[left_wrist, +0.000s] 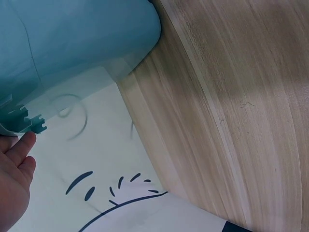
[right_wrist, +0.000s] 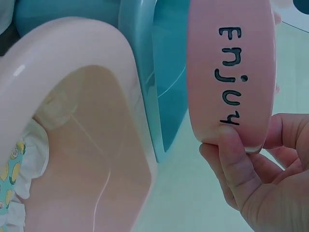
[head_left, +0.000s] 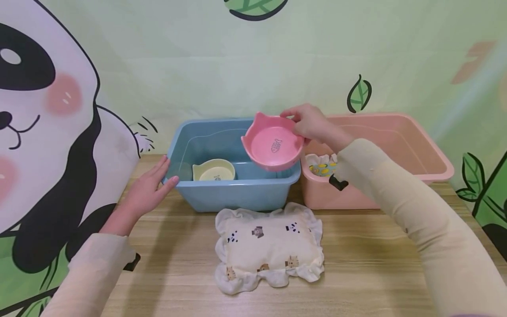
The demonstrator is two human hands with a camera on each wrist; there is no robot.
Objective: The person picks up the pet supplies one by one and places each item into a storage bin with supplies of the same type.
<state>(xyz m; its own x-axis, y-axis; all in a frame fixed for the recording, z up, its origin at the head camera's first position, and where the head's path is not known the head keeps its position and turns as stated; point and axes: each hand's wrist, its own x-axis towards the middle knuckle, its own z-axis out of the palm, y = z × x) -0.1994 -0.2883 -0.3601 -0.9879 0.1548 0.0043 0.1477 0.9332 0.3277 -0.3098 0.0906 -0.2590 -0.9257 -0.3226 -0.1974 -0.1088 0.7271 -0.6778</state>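
Observation:
My right hand [head_left: 310,123] pinches the rim of a pink cat-eared bowl [head_left: 273,143], tilted above the right part of a blue bin [head_left: 237,193]. In the right wrist view, thumb and fingers grip the bowl [right_wrist: 231,72] by its side, which bears the dark letters "Enjoy". Inside the blue bin sits a pale green cat-eared bowl [head_left: 215,171], its lower part hidden by the front wall. My left hand [head_left: 148,189], fingers straight, touches the left rim of the blue bin; in the left wrist view only part of this hand [left_wrist: 14,179] shows.
A pink bin [head_left: 344,193] stands right beside the blue one, holding a lemon-print ruffled item [head_left: 322,167], partly hidden by my right arm. In front, a cream ruffled pillow [head_left: 271,246] with animal prints lies on the wooden table [head_left: 356,273]. A printed cloth backdrop [head_left: 190,66] hangs behind.

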